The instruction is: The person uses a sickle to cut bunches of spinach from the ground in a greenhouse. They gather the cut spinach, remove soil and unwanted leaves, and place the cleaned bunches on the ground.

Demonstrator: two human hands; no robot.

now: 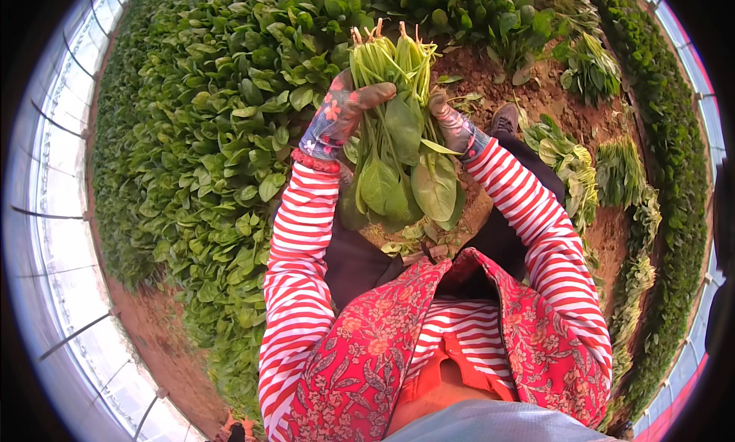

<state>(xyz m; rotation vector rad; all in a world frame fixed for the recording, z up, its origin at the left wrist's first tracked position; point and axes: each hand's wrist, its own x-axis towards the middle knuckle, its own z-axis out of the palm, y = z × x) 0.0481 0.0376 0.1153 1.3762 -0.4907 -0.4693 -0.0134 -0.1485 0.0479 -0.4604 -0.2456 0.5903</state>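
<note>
A bunch of spinach [396, 69] is held up in front of me, its pinkish cut root ends at the top and its broad leaves [382, 186] hanging towards my body. My left hand [353, 106], in a soiled flower-patterned glove, grips the bunch from the left with the thumb across the stems. On the opposite side, my right hand [452, 123], gloved as well, is curled against the stems. Its fingertips are partly hidden behind the bunch. Loose leaves [416, 232] lie on the soil beneath, between my legs.
Dense standing spinach [212, 126] fills the left side and continues at the top. To the right, picked bunches [620, 172] lie on reddish soil [545, 97], with another bunch [591, 69] farther up. A green crop row [683, 212] runs along the greenhouse's right side. My shoe [505, 119] rests on the soil.
</note>
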